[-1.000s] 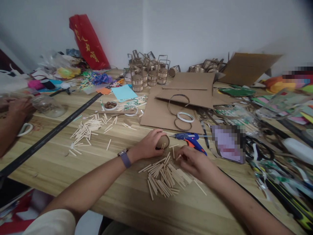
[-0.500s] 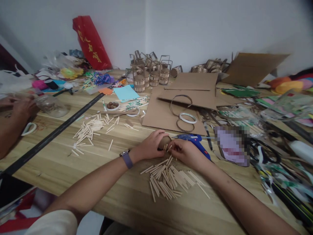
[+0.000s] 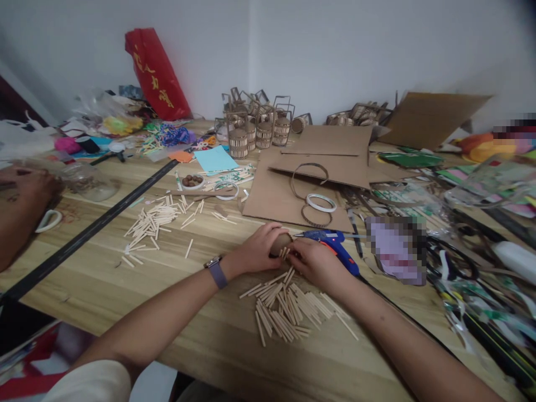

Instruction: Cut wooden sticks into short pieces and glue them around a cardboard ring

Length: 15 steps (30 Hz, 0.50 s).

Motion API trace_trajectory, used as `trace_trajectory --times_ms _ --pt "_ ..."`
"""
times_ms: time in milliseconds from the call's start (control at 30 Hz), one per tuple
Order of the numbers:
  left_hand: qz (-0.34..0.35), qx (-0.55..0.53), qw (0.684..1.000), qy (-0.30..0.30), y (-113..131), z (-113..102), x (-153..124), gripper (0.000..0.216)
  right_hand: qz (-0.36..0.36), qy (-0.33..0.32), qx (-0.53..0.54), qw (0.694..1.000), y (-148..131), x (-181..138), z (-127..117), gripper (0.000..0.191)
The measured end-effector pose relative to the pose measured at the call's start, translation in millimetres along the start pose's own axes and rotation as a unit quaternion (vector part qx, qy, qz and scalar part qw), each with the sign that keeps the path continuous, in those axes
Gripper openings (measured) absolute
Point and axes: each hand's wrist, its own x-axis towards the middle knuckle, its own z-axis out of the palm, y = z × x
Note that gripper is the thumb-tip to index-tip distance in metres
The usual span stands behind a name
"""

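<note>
My left hand [image 3: 258, 247], a watch on its wrist, is wrapped round a small brown cardboard cylinder [image 3: 281, 242] lying on the wooden table [image 3: 100, 279]. My right hand [image 3: 318, 261] is closed in a pinch against the cylinder's near side, where a few short wooden sticks [image 3: 285, 253] stand against it. A loose pile of wooden sticks [image 3: 288, 306] lies just in front of both hands. A blue and orange glue gun [image 3: 335, 244] rests right behind my right hand.
Another person's hand [image 3: 25, 187] is at the left edge by a glass jar [image 3: 86, 181]. A long black ruler [image 3: 96, 226] crosses the table. A second stick pile [image 3: 153, 220], cardboard sheets [image 3: 285, 192], finished stick lanterns [image 3: 255, 131] and scissors [image 3: 454, 259] surround the spot.
My right hand came up from the stick pile to the cylinder and now presses against its side. My left hand has kept hold of the cylinder.
</note>
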Motion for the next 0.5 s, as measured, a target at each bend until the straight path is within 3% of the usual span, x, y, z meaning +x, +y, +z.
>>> trace_trajectory --times_ms 500 --pt "0.001 -0.002 1.0 0.005 -0.8 -0.3 1.4 0.065 -0.029 0.031 -0.007 0.999 7.0 -0.4 7.0 0.011"
